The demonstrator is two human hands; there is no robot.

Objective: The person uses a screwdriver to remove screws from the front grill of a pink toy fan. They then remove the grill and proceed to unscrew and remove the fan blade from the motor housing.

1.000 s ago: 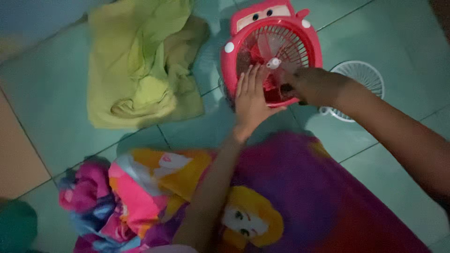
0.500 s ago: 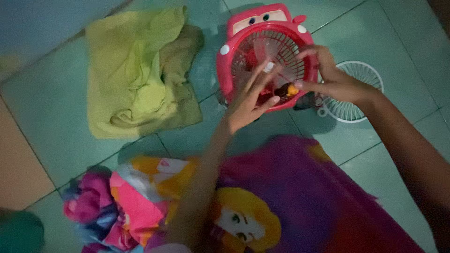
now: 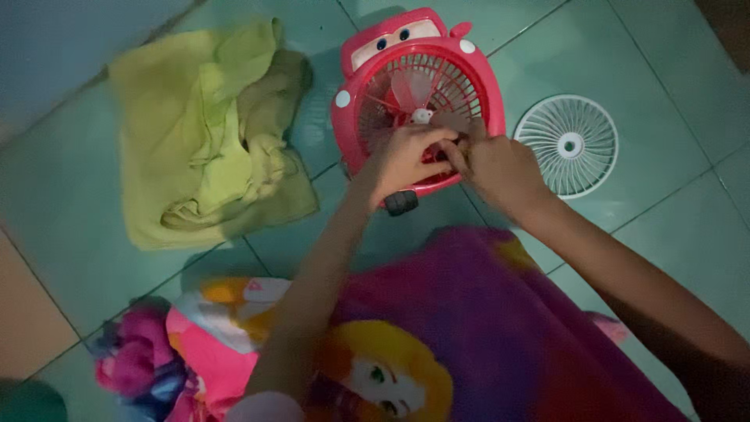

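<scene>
**Both hands down in the little red fan on the floor**

Biggest thing first: the teal tiled floor [image 3: 656, 47], dim light. The purple cartoon-print blanket [image 3: 484, 336] fills the bottom, over the person's lap I think, with a yellow-haired character printed on it. Off to the left lies a crumpled yellow-green towel [image 3: 211, 133], well apart from the action.

The red car-shaped fan [image 3: 418, 94] lies flat on its back straight ahead of the person, cartoon eyes at the far end, front open. Its white round grille [image 3: 568, 145] sits just beside it on the right, detached.

Left hand [image 3: 402, 160] and right hand [image 3: 496, 168] meet at the near rim of the fan, about equally close. Fingers are curled and bunched together, seemingly pinching something small by the white hub [image 3: 422, 116], but I can't tell what.
</scene>
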